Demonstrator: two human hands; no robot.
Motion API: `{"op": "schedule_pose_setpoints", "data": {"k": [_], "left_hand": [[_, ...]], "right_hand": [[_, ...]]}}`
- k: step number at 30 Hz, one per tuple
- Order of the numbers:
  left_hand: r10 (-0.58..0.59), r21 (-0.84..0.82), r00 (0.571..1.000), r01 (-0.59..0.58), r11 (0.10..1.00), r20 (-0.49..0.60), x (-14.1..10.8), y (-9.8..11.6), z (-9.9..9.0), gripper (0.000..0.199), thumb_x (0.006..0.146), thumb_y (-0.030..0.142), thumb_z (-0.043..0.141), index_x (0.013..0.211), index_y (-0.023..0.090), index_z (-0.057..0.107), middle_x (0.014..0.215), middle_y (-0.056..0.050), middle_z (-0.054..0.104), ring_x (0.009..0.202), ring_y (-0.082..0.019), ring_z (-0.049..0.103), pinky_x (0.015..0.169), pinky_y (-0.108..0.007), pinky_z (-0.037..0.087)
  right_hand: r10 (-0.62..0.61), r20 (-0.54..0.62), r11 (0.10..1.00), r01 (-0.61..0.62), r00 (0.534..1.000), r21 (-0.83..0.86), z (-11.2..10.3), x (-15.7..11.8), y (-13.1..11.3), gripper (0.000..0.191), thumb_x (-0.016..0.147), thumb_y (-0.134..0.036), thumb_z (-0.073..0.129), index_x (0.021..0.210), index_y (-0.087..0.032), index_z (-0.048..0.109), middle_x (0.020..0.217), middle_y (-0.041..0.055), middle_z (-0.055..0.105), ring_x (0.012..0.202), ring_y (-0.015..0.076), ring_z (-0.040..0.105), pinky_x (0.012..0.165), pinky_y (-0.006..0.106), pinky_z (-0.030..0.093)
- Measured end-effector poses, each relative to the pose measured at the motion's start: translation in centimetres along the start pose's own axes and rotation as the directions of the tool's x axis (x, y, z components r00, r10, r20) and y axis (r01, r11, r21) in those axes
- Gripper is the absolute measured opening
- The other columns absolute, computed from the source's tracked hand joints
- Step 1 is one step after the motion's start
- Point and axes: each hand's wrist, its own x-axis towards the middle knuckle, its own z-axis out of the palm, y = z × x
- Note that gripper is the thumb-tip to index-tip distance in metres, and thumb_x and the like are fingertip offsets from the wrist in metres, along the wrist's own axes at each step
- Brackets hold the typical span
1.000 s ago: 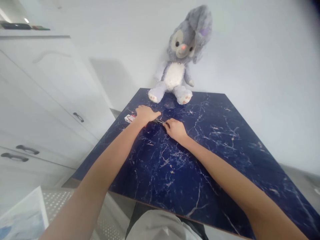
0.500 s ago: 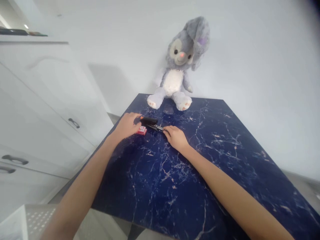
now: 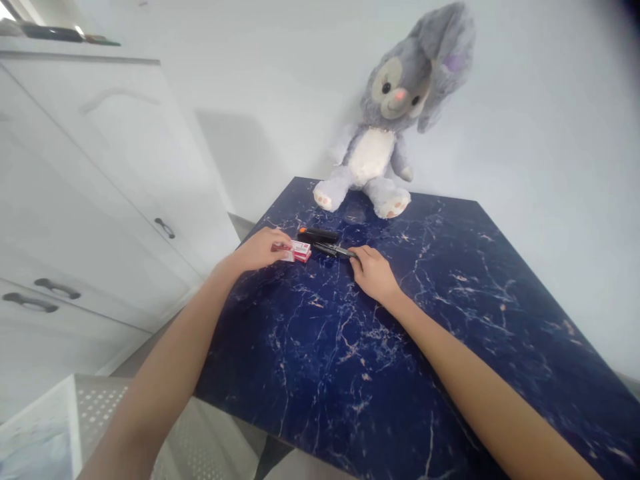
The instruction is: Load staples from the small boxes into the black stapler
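My left hand has its thumb and fingers closed on a small red-and-white box at the left side of the dark blue marbled table. Part of the box is hidden under the fingertips. Just behind it lies a black, rounded piece with an orange end. My right hand pinches the right end of a slim black-and-silver piece, which points left toward the box. Together the two dark pieces look like an opened stapler; whether they are joined I cannot tell.
A grey plush rabbit sits at the table's back edge against the white wall. White cabinets with dark handles stand on the left. A white perforated container is below the table at the lower left.
My left hand has moved from beside the black piece onto the red-and-white box, and more of the box shows. My right hand keeps its pinch. The camera view has shifted left.
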Motion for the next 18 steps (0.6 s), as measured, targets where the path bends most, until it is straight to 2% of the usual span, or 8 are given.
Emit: {"op": "schedule_pose_setpoints", "data": {"k": [2, 4, 8, 10, 13, 18], "left_hand": [[-0.033, 0.034, 0.999, 0.034, 0.999, -0.028, 0.1, -0.5, 0.4, 0.035, 0.087, 0.050, 0.061, 0.111, 0.028, 0.075, 0.135, -0.004, 0.066, 0.127, -0.025, 0.055, 0.113, -0.037, 0.037], [-0.070, 0.069, 0.995, 0.075, 0.995, -0.071, 0.3, -0.9, 1.1, 0.042, 0.089, 0.051, 0.059, 0.119, 0.026, 0.073, 0.139, -0.005, 0.063, 0.134, -0.026, 0.050, 0.119, -0.040, 0.030], [-0.112, 0.078, 0.976, 0.128, 0.989, -0.189, 1.4, -0.7, 2.3, 0.047, 0.098, 0.042, 0.044, 0.136, 0.022, 0.062, 0.145, -0.006, 0.059, 0.140, -0.024, 0.045, 0.121, -0.041, 0.028], [-0.114, 0.069, 0.971, 0.131, 0.989, -0.210, 1.9, -0.3, 2.6, 0.047, 0.099, 0.041, 0.043, 0.138, 0.022, 0.061, 0.143, -0.006, 0.061, 0.134, -0.024, 0.051, 0.117, -0.041, 0.034], [-0.091, 0.062, 0.979, 0.103, 0.993, -0.182, 2.0, -0.5, 2.9, 0.048, 0.097, 0.046, 0.048, 0.138, 0.024, 0.062, 0.132, -0.007, 0.068, 0.122, -0.027, 0.059, 0.111, -0.044, 0.040], [-0.072, -0.028, 0.963, 0.067, 0.997, -0.261, 1.0, -2.5, 3.9, 0.046, 0.096, 0.045, 0.048, 0.131, 0.021, 0.068, 0.137, -0.009, 0.064, 0.129, -0.029, 0.054, 0.113, -0.045, 0.037]], "right_hand": [[0.028, 0.010, 0.997, -0.028, 1.000, 0.070, 0.2, 0.5, 0.2, 0.031, 0.097, -0.020, 0.049, 0.124, -0.017, 0.063, 0.121, 0.0106, 0.070, 0.110, 0.0264, 0.063, 0.102, 0.039, 0.048], [0.075, 0.034, 0.979, -0.080, 0.997, 0.188, 0.4, 1.4, 0.3, 0.031, 0.095, -0.017, 0.051, 0.125, -0.018, 0.061, 0.120, 0.0082, 0.072, 0.107, 0.0236, 0.067, 0.101, 0.038, 0.050], [0.142, 0.057, 0.911, -0.153, 0.988, 0.382, 1.0, 2.6, 0.6, 0.036, 0.091, -0.015, 0.058, 0.127, -0.019, 0.059, 0.116, 0.0064, 0.075, 0.095, 0.0182, 0.072, 0.095, 0.034, 0.054], [0.177, 0.007, 0.908, -0.166, 0.984, 0.385, 1.2, 2.7, 0.7, 0.038, 0.089, -0.017, 0.061, 0.127, -0.018, 0.060, 0.117, 0.0084, 0.074, 0.089, 0.0181, 0.072, 0.090, 0.034, 0.056], [0.182, -0.054, 0.937, -0.157, 0.982, 0.312, 1.3, 2.3, 0.9, 0.031, 0.091, -0.022, 0.061, 0.121, -0.017, 0.066, 0.113, 0.0103, 0.074, 0.084, 0.0198, 0.072, 0.088, 0.037, 0.058], [0.051, 0.016, 0.975, -0.053, 0.999, 0.215, 0.8, 2.2, 0.9, 0.030, 0.095, -0.022, 0.057, 0.121, -0.021, 0.070, 0.120, 0.0089, 0.073, 0.106, 0.0253, 0.068, 0.102, 0.043, 0.051]]}}
